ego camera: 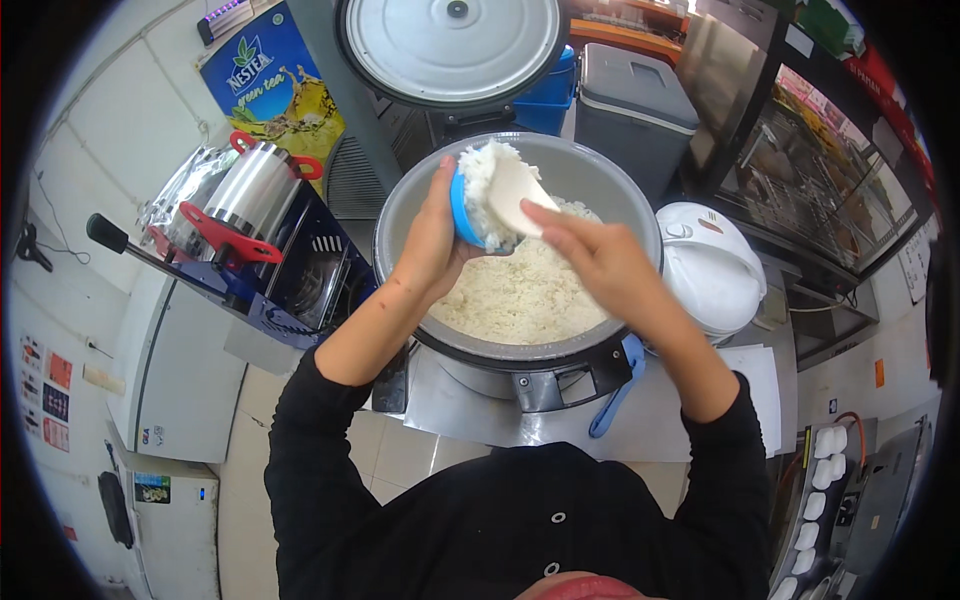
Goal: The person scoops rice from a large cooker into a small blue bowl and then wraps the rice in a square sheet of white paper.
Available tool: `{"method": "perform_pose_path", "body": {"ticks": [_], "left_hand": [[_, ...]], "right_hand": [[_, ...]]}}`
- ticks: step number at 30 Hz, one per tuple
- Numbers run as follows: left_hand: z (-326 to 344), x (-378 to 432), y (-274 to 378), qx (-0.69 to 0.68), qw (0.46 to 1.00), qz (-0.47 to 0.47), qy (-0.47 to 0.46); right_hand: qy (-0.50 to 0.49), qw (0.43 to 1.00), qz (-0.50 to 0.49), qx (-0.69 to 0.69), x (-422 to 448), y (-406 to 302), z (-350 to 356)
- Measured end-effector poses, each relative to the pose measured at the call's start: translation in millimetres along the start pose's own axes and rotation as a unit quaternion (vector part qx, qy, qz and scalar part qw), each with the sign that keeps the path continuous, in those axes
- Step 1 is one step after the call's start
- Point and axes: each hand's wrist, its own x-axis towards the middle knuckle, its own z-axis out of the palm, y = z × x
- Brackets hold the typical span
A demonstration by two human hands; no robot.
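Over a large rice cooker pot (626, 184) my left hand (433, 232) holds a blue cup (463, 208), tilted on its side with its mouth facing right. White cooked rice (480, 161) fills the cup and heaps above its rim. My right hand (600, 251) grips a pale rice paddle (517, 199), whose blade presses against the rice at the cup's mouth. Below both hands, loose cooked rice (517, 296) covers the bottom of the pot. The cooker's round metal lid (454, 49) stands raised behind it.
Right of the cooker sits a smaller white rice cooker (709, 262), with a glass display cabinet (825, 165) beyond. A grey lidded bin (637, 105) stands behind. At left is a blue machine (300, 277) with a protruding lever (112, 236). A blue strap (619, 397) hangs near the cooker's handle.
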Motion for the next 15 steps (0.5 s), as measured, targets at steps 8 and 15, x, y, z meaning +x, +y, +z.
{"method": "perform_pose_path", "body": {"ticks": [8, 15], "left_hand": [[8.8, 16.8, -1.7, 0.069, 0.997, 0.035, 0.026], [9.2, 27.1, -6.1, 0.076, 0.995, 0.048, 0.05]], "right_hand": [[0.033, 0.994, -0.044, 0.095, 24.9, 19.2, -5.0], [0.044, 0.998, -0.024, 0.031, 7.3, 6.6, 8.4]]}}
